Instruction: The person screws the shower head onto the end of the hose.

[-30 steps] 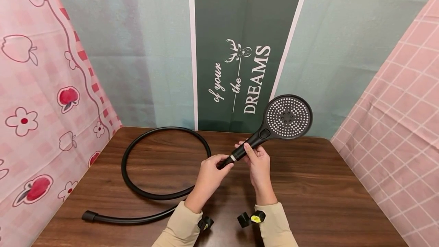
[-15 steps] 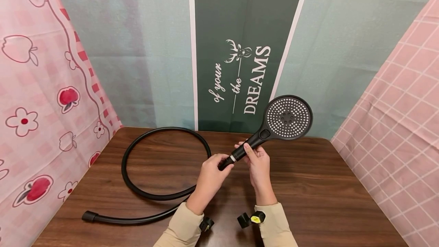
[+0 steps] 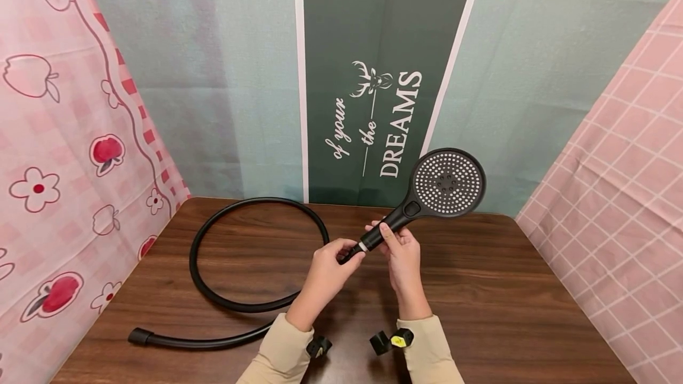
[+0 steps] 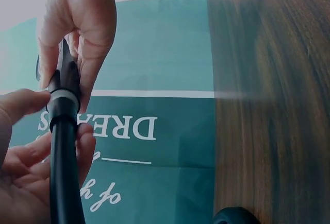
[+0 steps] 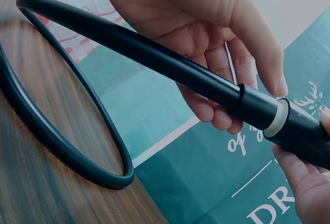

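A black handheld shower head [image 3: 449,182], its pale-dotted spray face towards me, slants up to the right over the table's far edge. My right hand [image 3: 404,261] grips its handle, thumb along the top. At the handle's lower end, my left hand [image 3: 326,271] holds the end connector [image 5: 259,105] of a black shower hose [image 3: 194,253], thumb tip by the joint and fingers curled beneath. A white ring [image 4: 64,95] shows between connector and handle, which stand in line. From there the hose loops leftwards across the table; its other end fitting [image 3: 140,336] lies at the front left.
The brown wooden table [image 3: 491,307] has a green cloth backdrop [image 3: 256,76] with lettering behind it. Pink patterned cloths hang at the left [image 3: 48,153] and right [image 3: 624,194]. Dark camera mounts sit on both wrists, over beige sleeves [image 3: 429,351].
My left hand shifts and turns very slightly around the hose connector, its wrist moving a little right and then back left. The right hand and shower head stay nearly still.
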### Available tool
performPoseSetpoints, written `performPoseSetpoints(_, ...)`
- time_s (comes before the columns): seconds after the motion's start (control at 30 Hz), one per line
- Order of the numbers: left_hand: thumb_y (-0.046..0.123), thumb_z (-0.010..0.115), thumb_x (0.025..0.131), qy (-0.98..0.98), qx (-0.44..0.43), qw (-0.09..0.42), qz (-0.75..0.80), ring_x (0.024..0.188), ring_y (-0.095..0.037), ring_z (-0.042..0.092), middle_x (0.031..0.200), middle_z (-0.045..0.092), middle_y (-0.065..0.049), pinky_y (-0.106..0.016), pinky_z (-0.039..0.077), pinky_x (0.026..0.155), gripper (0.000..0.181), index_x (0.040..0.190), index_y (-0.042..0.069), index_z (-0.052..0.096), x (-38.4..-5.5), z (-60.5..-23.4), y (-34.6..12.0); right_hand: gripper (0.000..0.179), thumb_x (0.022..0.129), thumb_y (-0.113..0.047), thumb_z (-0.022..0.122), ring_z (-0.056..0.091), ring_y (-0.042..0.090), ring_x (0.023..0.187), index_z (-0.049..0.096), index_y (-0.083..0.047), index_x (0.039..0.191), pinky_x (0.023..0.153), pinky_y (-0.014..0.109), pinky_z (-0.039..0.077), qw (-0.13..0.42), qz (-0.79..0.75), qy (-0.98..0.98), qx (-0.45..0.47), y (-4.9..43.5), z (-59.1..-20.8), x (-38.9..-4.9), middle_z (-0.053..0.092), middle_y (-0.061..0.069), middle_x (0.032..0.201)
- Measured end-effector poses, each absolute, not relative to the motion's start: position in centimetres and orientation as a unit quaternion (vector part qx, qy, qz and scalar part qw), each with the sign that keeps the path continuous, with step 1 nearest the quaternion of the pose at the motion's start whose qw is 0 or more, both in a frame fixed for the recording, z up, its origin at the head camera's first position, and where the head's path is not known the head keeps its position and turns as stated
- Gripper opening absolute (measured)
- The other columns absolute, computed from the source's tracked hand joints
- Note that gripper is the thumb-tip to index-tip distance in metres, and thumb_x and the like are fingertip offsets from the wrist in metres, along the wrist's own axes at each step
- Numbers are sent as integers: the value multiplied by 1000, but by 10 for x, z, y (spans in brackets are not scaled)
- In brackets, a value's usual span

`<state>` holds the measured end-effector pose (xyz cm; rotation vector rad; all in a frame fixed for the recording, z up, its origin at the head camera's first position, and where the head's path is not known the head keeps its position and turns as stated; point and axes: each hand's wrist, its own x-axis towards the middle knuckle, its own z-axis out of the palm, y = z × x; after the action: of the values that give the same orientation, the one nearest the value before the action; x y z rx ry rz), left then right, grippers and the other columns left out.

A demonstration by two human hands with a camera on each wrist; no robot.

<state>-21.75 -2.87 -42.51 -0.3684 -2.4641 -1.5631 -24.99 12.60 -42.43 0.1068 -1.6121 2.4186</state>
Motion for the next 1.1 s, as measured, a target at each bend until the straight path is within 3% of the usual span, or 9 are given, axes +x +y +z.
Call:
performPoseSetpoints(0.2, 25, 66, 96, -815, -137, 64, -560, 92, -19, 69, 103, 73, -9, -32, 57, 80, 26, 115, 8, 71, -222, -426, -34, 18, 99, -15, 61, 75, 11, 90, 59, -2, 111, 82, 25, 58, 115, 825, -552, 36, 127, -424, -251, 76, -1, 94)
performPoseSetpoints(0.6, 22, 69, 94, -804, -130, 48, -578, 90, -18, 68, 100, 72, -11, -32, 58, 79, 25, 113, 6, 72, -224, -427, -37, 19, 100, -15, 60, 75, 11, 90, 59, -1, 113, 83, 25, 58, 106, 829, -548, 34, 126, -424, -250, 76, -3, 93)
performPoseSetpoints(0.87, 21, 70, 94, -811, -127, 61, -568, 86, -15, 66, 97, 73, -7, -26, 55, 74, 21, 110, 9, 73, -221, -426, -35, 17, 99, -13, 60, 75, 12, 90, 59, -2, 111, 82, 26, 58, 110, 828, -548, 33, 126, -423, -249, 76, 0, 95)
performPoseSetpoints(1.1, 20, 70, 93, -822, -134, 84, -548, 90, -18, 68, 101, 73, -7, -33, 57, 78, 21, 111, 9, 72, -221, -427, -33, 16, 99, -14, 60, 75, 12, 90, 60, -2, 111, 82, 26, 58, 117, 828, -547, 37, 126, -424, -250, 76, 1, 95)
